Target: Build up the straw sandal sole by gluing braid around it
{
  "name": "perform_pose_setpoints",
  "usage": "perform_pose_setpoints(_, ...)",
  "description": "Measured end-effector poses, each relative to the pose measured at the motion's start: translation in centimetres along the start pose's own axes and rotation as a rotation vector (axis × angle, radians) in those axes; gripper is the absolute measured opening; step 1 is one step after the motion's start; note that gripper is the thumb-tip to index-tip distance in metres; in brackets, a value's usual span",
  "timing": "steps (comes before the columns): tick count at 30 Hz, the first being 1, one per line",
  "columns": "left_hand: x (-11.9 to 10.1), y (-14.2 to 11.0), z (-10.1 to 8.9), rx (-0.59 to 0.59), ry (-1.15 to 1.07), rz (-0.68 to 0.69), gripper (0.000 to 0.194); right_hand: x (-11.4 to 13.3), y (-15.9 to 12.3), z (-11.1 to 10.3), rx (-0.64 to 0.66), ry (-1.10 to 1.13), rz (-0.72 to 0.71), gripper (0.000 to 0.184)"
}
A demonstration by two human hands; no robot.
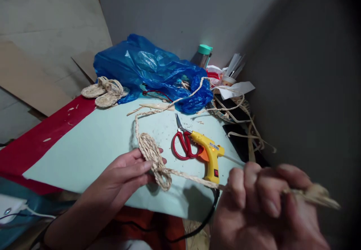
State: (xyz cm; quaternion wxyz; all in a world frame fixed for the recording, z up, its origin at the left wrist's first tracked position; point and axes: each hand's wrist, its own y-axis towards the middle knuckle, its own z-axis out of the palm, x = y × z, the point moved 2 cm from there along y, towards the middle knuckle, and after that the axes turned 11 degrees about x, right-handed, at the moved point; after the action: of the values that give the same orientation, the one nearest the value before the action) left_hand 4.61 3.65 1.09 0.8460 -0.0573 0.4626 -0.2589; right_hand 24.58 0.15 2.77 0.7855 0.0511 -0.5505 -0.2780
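Left hand (132,169): grip closed lightly round the looped braided cord (152,154), held just above the pale green counter (84,152). Right hand (267,201): grip clenched on the cord's outstretched length, near the camera. Red-handled scissors (183,144) lie touching the yellow glue gun (210,152), right of the loops. Blue plastic bag (141,62) behind; two small woven slippers (108,92) beside it.

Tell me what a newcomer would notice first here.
Probably the shiny blue plastic bag at the back of the table. Next, the yellow glue gun and red-handled scissors near the middle, then the braided cord running from the left hand to the right hand, which looms large at lower right.
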Motion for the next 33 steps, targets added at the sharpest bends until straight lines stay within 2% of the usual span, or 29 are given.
perform_pose_setpoints(3, -0.5, 0.4, -1.7, -0.05, 0.145, 0.084, 0.024, -0.2, 0.7, 1.2, 0.028, 0.164, 0.122, 0.023)
perform_pose_setpoints(5, -0.8, 0.6, -2.8, -0.084, 0.223, 0.135, 0.024, -0.7, 0.6, 1.6, 0.131, 0.152, 0.243, 0.025)
perform_pose_setpoints(8, -1.0, 0.6, -3.6, -0.093, 0.258, 0.172, 0.025, -1.7, -0.3, 2.1, 0.352, 0.154, 0.342, 0.031)
perform_pose_setpoints(10, -0.9, 0.6, -3.6, -0.082, 0.232, 0.152, 0.027, -2.3, -1.3, 2.7, 0.487, 0.096, 0.417, 0.037)
perform_pose_setpoints(11, -0.9, 0.6, -3.4, -0.073, 0.208, 0.136, 0.028, -2.6, -1.8, 3.0, 0.508, 0.026, 0.456, 0.039)
perform_pose_setpoints(13, -0.7, 0.6, -3.0, -0.063, 0.161, 0.111, 0.029, -2.7, -2.8, 3.7, 0.453, -0.186, 0.493, 0.032)
perform_pose_setpoints(15, -0.7, 0.6, -2.6, -0.056, 0.133, 0.114, 0.03, -2.6, -3.5, 4.3, 0.385, -0.429, 0.431, 0.022)
perform_pose_setpoints(18, -0.6, 0.7, -2.0, -0.041, 0.107, 0.128, 0.032, -2.5, -4.1, 4.6, 0.418, -0.699, 0.199, 0.017)
perform_pose_setpoints(23, -0.2, 1.0, -0.9, -0.01, 0.056, 0.139, 0.033, -2.9, -3.9, 3.6, 0.45, -0.873, -0.229, 0.04)
perform_pose_setpoints(26, 0.0, 1.1, -0.2, -0.022, 0.019, 0.139, 0.032, -2.9, -3.7, 3.2, 0.45, -0.968, -0.397, 0.038)
perform_pose_setpoints(29, 0.2, 1.0, 0.6, -0.038, 0.002, 0.141, 0.033, -2.8, -3.6, 3.0, 0.405, -1.063, -0.472, 0.026)
perform_pose_setpoints(31, 0.2, 1.0, 1.1, -0.033, 0.019, 0.143, 0.032, -2.7, -3.5, 2.8, 0.381, -1.154, -0.457, 0.028)
perform_pose_setpoints(33, 0.2, 1.0, 1.4, -0.026, 0.051, 0.158, 0.027, -2.7, -3.4, 2.5, 0.416, -1.227, -0.456, 0.03)
